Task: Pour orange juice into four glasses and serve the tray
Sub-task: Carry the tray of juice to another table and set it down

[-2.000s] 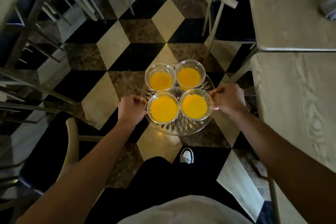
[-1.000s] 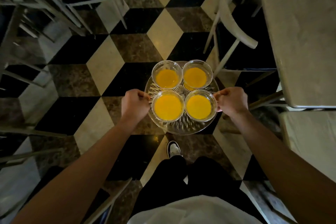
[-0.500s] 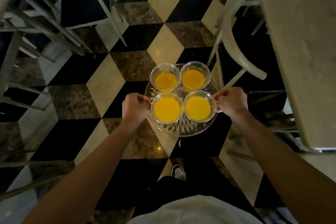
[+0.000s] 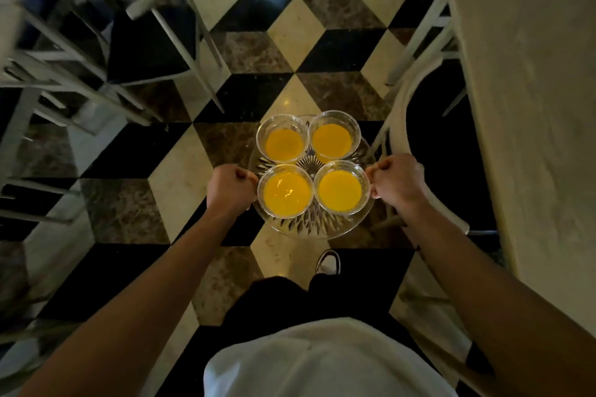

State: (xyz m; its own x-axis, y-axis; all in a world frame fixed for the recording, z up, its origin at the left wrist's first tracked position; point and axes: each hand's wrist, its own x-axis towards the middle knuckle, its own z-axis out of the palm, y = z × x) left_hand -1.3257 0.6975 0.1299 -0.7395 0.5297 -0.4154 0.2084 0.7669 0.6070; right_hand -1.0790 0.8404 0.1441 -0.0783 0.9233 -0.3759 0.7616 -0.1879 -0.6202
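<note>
I carry a round cut-glass tray (image 4: pixel 311 226) at waist height over the checkered floor. Several glasses of orange juice stand on it in a square: far left (image 4: pixel 283 142), far right (image 4: pixel 332 138), near left (image 4: pixel 286 193) and near right (image 4: pixel 340 190). My left hand (image 4: pixel 229 187) grips the tray's left rim with curled fingers. My right hand (image 4: pixel 397 180) grips the right rim the same way. The tray stays level.
A long pale table (image 4: pixel 529 80) runs down the right side, with a white chair with a dark seat (image 4: pixel 429 145) tucked beside it, close to my right hand. More white chairs (image 4: pixel 145 42) crowd the left. A black, cream and brown floor aisle (image 4: pixel 290 42) lies ahead.
I have walked forward along the aisle with the tray. The right-hand table and chair have slid closer and the left chairs have come nearer. Both hands keep their grip.
</note>
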